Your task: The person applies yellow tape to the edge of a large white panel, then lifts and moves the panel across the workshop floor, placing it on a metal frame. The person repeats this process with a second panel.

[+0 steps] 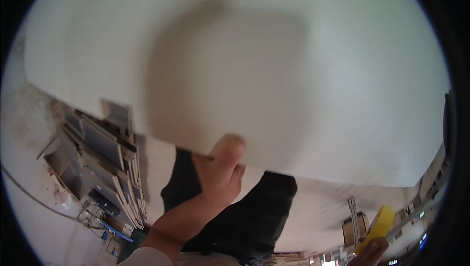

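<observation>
Here was the broad, smooth white panel [362,94], filling the upper and middle frame, and my left hand [220,173] had it by the lower edge, just left of centre: thumb flat on the face, fingers bent beneath and partly hidden, pinching the sheet. Over at the lower right, my right hand [374,252] was curled round the lower end of a thick, bright yellow piece [384,218], perhaps a tape roll; its full grip I couldn't tell.

One hand on so wide a sheet! To my mind that called for a firm thumb, a level edge and no sudden twist, with the yellow piece held clear of the white face. A second hold farther right would have steadied it better, I judged.

Now the edges: the lower one ran from a corner at the far left down to another at the right, passing above my black trousers [245,222]. The left side looked tight, with a leaning stack of flat grey boards [105,158] close under that edge in the picture. Below the panel, right of my legs, pale floor [313,212] offered more room, as far as a small brown box [348,234].
</observation>
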A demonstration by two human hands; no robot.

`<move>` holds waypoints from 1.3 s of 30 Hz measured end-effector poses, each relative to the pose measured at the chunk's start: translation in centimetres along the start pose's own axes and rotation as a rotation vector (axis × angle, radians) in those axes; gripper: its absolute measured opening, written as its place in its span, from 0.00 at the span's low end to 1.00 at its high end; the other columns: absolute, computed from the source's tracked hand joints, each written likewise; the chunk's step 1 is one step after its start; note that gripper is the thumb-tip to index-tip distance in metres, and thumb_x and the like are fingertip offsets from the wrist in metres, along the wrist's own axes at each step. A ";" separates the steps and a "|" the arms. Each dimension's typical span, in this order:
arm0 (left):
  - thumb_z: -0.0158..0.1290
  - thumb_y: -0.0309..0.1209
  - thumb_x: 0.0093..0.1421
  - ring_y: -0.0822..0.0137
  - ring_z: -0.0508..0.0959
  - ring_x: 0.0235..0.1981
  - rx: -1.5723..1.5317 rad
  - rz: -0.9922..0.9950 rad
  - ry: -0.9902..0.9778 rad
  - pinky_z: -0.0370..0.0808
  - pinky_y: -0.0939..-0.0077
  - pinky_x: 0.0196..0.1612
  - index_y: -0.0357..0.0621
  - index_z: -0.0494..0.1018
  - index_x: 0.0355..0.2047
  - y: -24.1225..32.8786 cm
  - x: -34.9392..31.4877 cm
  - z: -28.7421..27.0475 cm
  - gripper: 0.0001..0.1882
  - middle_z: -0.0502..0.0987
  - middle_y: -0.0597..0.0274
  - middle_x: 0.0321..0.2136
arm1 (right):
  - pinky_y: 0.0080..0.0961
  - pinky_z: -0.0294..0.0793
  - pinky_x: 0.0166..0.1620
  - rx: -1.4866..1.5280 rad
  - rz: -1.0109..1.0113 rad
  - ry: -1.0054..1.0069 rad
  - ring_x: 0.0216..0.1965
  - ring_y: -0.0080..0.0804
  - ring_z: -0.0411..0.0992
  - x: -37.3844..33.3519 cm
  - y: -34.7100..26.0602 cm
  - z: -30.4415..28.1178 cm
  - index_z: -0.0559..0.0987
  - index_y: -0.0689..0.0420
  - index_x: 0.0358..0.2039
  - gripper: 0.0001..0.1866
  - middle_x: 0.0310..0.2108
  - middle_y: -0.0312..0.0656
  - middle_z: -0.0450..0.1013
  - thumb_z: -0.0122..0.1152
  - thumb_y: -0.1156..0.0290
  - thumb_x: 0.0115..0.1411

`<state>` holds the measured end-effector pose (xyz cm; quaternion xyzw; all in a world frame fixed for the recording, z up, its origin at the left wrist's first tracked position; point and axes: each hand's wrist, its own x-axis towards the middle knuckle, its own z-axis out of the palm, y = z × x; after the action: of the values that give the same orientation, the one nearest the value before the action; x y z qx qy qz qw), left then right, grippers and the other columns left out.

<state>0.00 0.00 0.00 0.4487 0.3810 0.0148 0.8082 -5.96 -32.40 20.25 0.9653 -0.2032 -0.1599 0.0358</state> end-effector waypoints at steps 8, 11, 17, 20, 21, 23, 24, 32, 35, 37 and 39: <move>0.65 0.43 0.61 0.78 0.66 0.18 0.119 0.061 0.136 0.61 0.80 0.20 0.43 0.74 0.31 -6.0 -3.5 8.6 0.17 0.73 0.70 0.24 | 0.28 0.80 0.26 0.394 -0.112 0.111 0.29 0.29 0.79 1.7 9.6 -1.1 0.76 0.57 0.39 0.21 0.29 0.45 0.76 0.55 0.49 0.72; 0.63 0.47 0.62 0.78 0.65 0.20 0.227 -0.128 0.143 0.58 0.80 0.22 0.44 0.75 0.31 -6.2 -5.0 8.4 0.19 0.72 0.71 0.25 | 0.27 0.80 0.27 0.596 -0.115 0.073 0.29 0.30 0.79 2.3 12.7 -2.0 0.75 0.60 0.41 0.22 0.30 0.45 0.76 0.56 0.49 0.71; 0.56 0.61 0.63 0.77 0.59 0.11 -0.041 0.023 0.483 0.52 0.79 0.13 0.47 0.73 0.27 2.0 0.3 2.1 0.28 0.71 0.71 0.18 | 0.31 0.79 0.33 0.641 -0.102 -0.062 0.33 0.35 0.79 3.7 15.8 -4.4 0.76 0.60 0.42 0.25 0.33 0.48 0.78 0.58 0.46 0.70; 0.58 0.59 0.63 0.75 0.60 0.11 0.043 0.063 0.616 0.53 0.74 0.13 0.48 0.70 0.22 2.8 2.0 1.7 0.28 0.65 0.72 0.15 | 0.31 0.78 0.35 0.641 -0.108 -0.136 0.32 0.37 0.78 4.2 15.0 -6.2 0.76 0.61 0.44 0.25 0.33 0.48 0.79 0.57 0.47 0.71; 0.60 0.58 0.62 0.74 0.60 0.11 0.040 0.070 0.634 0.53 0.73 0.13 0.48 0.69 0.21 1.8 2.0 2.7 0.28 0.64 0.72 0.14 | 0.31 0.77 0.35 0.649 -0.114 -0.158 0.32 0.37 0.78 4.4 14.4 -6.5 0.76 0.61 0.44 0.25 0.33 0.48 0.79 0.57 0.48 0.71; 0.62 0.55 0.61 0.73 0.65 0.14 0.057 -0.008 0.584 0.59 0.71 0.16 0.44 0.71 0.24 0.0 1.2 3.9 0.27 0.67 0.69 0.16 | 0.31 0.77 0.35 0.674 -0.155 -0.148 0.31 0.36 0.78 5.0 13.1 -7.1 0.75 0.63 0.43 0.24 0.31 0.49 0.78 0.58 0.49 0.71; 0.63 0.54 0.61 0.71 0.70 0.17 0.075 -0.098 0.511 0.66 0.70 0.19 0.39 0.74 0.26 -1.0 0.1 4.4 0.27 0.70 0.66 0.17 | 0.31 0.77 0.35 0.678 -0.180 -0.148 0.31 0.36 0.78 5.4 12.5 -7.4 0.75 0.63 0.43 0.24 0.31 0.49 0.78 0.58 0.50 0.71; 0.59 0.61 0.61 0.75 0.64 0.16 0.311 0.017 0.475 0.59 0.74 0.17 0.41 0.77 0.28 3.5 0.3 0.7 0.31 0.70 0.68 0.21 | 0.30 0.76 0.33 0.631 -0.339 -0.165 0.30 0.35 0.77 9.3 5.2 -10.4 0.74 0.65 0.41 0.23 0.30 0.49 0.77 0.57 0.52 0.72; 0.59 0.63 0.59 0.77 0.61 0.15 0.236 0.059 0.594 0.55 0.77 0.16 0.43 0.74 0.26 8.3 3.9 -4.8 0.31 0.69 0.69 0.20 | 0.30 0.77 0.33 0.586 -0.369 -0.213 0.31 0.35 0.77 10.3 2.8 -11.2 0.75 0.66 0.42 0.22 0.30 0.50 0.77 0.57 0.54 0.72; 0.59 0.63 0.59 0.78 0.61 0.15 0.347 0.152 0.549 0.53 0.78 0.15 0.45 0.72 0.24 8.2 5.5 -7.3 0.31 0.67 0.70 0.19 | 0.32 0.79 0.34 0.517 -0.344 -0.303 0.32 0.37 0.78 10.8 2.1 -11.3 0.75 0.66 0.42 0.23 0.32 0.51 0.77 0.57 0.53 0.72; 0.60 0.63 0.59 0.79 0.61 0.16 0.384 0.087 0.596 0.53 0.78 0.15 0.46 0.73 0.26 6.4 6.3 -9.2 0.30 0.68 0.71 0.19 | 0.33 0.80 0.34 0.648 -0.330 -0.296 0.32 0.41 0.78 11.4 1.9 -11.4 0.76 0.65 0.42 0.26 0.33 0.52 0.78 0.59 0.49 0.70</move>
<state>0.71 12.65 -1.90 0.5840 0.5767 0.1077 0.5611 6.89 -38.68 27.89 0.9128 -0.0882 -0.2285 -0.3269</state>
